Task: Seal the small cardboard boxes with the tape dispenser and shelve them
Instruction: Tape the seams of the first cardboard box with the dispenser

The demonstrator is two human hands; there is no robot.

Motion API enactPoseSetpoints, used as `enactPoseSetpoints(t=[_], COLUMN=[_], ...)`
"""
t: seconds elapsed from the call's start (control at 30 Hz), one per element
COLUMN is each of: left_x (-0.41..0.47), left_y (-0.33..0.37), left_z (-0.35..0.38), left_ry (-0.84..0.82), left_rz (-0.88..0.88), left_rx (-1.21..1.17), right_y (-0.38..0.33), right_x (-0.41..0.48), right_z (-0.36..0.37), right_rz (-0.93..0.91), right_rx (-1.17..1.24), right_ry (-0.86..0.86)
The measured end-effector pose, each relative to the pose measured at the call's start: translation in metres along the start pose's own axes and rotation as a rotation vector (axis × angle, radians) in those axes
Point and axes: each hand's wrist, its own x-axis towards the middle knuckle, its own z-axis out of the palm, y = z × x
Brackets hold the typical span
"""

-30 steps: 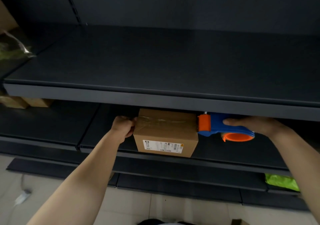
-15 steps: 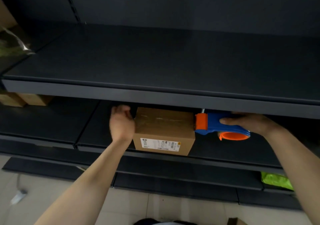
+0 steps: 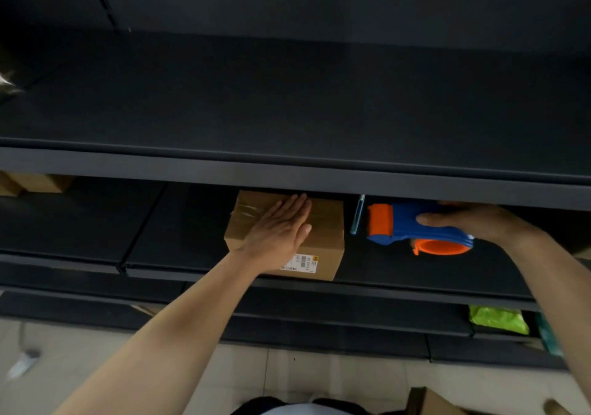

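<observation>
From the head camera, the left hand (image 3: pixel 278 229) lies flat on top of the box (image 3: pixel 326 223), fingers straight and together, palm down. It presses and grasps nothing. The box is directly under that palm, on the middle shelf (image 3: pixel 179 229), tucked below the front lip of the upper shelf (image 3: pixel 287 175). Its long axis runs left to right along the shelf. Clear tape (image 3: pixel 246 213) shows on the lid just left of the fingertips, running the same way, and a white label (image 3: pixel 300 262) sits on the front face below the wrist. The right hand (image 3: pixel 479 223) has its fingers curled over the dispenser (image 3: pixel 403 226) and the thumb on the near side, a full hold on the handle. From this grip the box lies to the left, with the dispenser's orange nose and blade end pointing at it. A narrow gap separates the nose from the box's right face, so they are apart. The left hand is plainly the nearer one, already on the lid. The strip looks laid, so I judge this as smoothing the tape down, with the box probably then to be slid along or back by that same palm. More boxes (image 3: pixel 35 183) sit far left of the left hand on the same level, and a green packet (image 3: pixel 497 318) lies one shelf below the right wrist.
</observation>
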Motion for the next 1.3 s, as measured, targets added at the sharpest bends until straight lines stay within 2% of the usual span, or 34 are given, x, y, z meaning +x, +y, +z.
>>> enactPoseSetpoints(t=[0.1, 0.2, 0.33, 0.43, 0.47, 0.5, 0.57, 0.63, 0.7, 0.8, 0.93, 1.0, 1.03, 1.1, 1.13, 1.23, 1.3], left_x=[0.001, 0.0, 0.001, 0.002, 0.002, 0.004, 0.003, 0.003, -0.001, -0.014, -0.029, -0.032, -0.032, -0.027, -0.024, -0.017, -0.014], left_y=[-0.001, 0.002, 0.004, 0.004, 0.002, 0.001, 0.0, -0.002, 0.0, -0.001, -0.025, -0.035, -0.038, -0.042, -0.044, -0.045, -0.046], left_z=[0.0, 0.001, 0.0, 0.002, 0.003, 0.003, 0.002, 0.003, -0.002, -0.011, -0.017, -0.016, -0.015, -0.011, -0.01, -0.008, -0.007], left_ry=[-0.019, -0.021, -0.001, 0.005, 0.015, 0.02, 0.004, 0.017, 0.054, 0.203, 0.455, 0.434, 0.389, 0.307, 0.28, 0.245, 0.227], left_rz=[-0.009, -0.015, -0.035, -0.024, -0.029, -0.034, -0.015, -0.014, -0.006, -0.112, -0.401, -0.559, -0.622, -0.703, -0.733, -0.79, -0.792], left_rx=[0.001, 0.017, 0.051, 0.061, 0.056, 0.043, -0.012, -0.084, -0.237, -0.57, -0.623, -0.619, -0.638, -0.721, -0.779, -0.882, -0.874], right_y=[0.003, -0.014, -0.052, -0.061, -0.059, -0.055, -0.039, -0.02, 0.0, 0.032, 0.052, 0.036, 0.022, -0.016, -0.039, -0.085, -0.092], right_x=[0.002, 0.003, 0.008, 0.001, -0.002, -0.004, -0.011, -0.012, -0.009, -0.003, -0.004, -0.007, -0.009, -0.012, -0.012, -0.006, -0.002], right_z=[-0.005, 0.021, 0.063, 0.103, 0.114, 0.118, 0.111, 0.099, 0.093, 0.103, 0.118, 0.121, 0.124, 0.138, 0.147, 0.177, 0.191], right_rz=[0.066, 0.089, 0.012, -0.093, -0.078, -0.039, 0.068, 0.056, 0.077, 0.234, 0.413, 0.39, 0.305, 0.11, 0.085, 0.235, 0.258], right_rx=[-0.12, -0.4, -0.688, -1.093, -1.093, -1.032, -0.958, -0.934, -0.826, -0.701, -0.739, -0.805, -0.763, -0.508, -0.336, 0.108, 0.198], right_ry=[0.003, -0.022, -0.062, -0.031, -0.012, 0.034, 0.233, 0.493, 0.634, 0.581, 0.469, 0.509, 0.549, 0.548, 0.475, 0.21, 0.213])
